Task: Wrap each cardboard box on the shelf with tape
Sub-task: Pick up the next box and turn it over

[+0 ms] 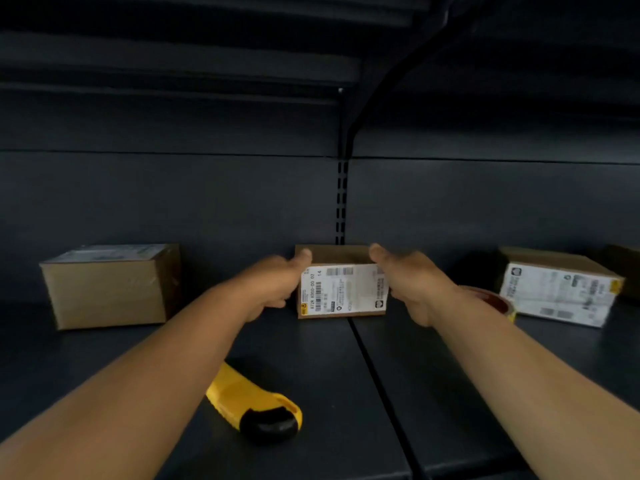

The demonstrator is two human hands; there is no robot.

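A small cardboard box (341, 289) with a white shipping label stands at the middle of the dark shelf (329, 368), against the back panel. My left hand (273, 285) grips its left side, thumb on the top edge. My right hand (412, 285) grips its right side the same way. A larger box (110, 289) with glossy tape on it stands at the left. A third labelled box (557, 289) lies at the right. A roll of brown tape (491, 299) lies just behind my right wrist, partly hidden by it.
A yellow and black utility knife (256, 403) lies on the shelf near the front, under my left forearm. A slotted upright (341, 202) runs up the back panel. Another shelf hangs overhead. A seam divides the shelf surface in the middle.
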